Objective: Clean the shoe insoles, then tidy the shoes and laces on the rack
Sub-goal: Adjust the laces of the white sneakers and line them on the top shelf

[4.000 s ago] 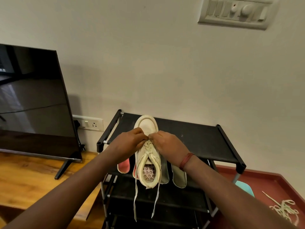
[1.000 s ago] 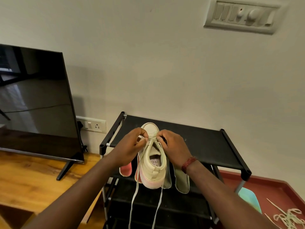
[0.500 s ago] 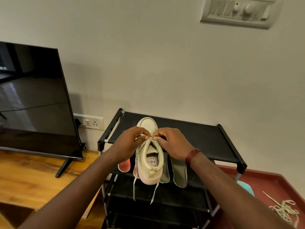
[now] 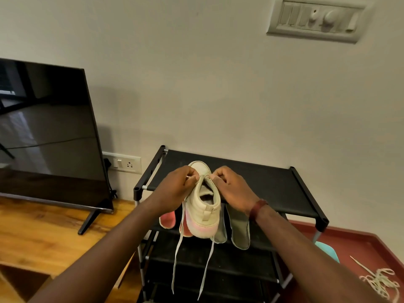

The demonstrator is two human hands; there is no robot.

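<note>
From my end of the feed, the shoe sits between both hands over the front edge of the rack, heel towards me and toe towards the wall; I cannot tell whether the toe rests on the top shelf. The left hand has its fingers curled in, thumb and forefinger pinching the lace at the shoe's left edge near the tongue; the right hand mirrors it on the other side, fingertips pinched on the lace just beside the tongue (a red band circles that wrist). Two lace ends hang loose below the heel, in front of the lower shelves.

Under the top shelf, insoles poke forward: a pink insole left of the shoe, a grey insole right of it, and others partly hidden behind the heel. A TV stands on a wooden table to the left; a tangle of spare laces lies on the red floor at the far right.
</note>
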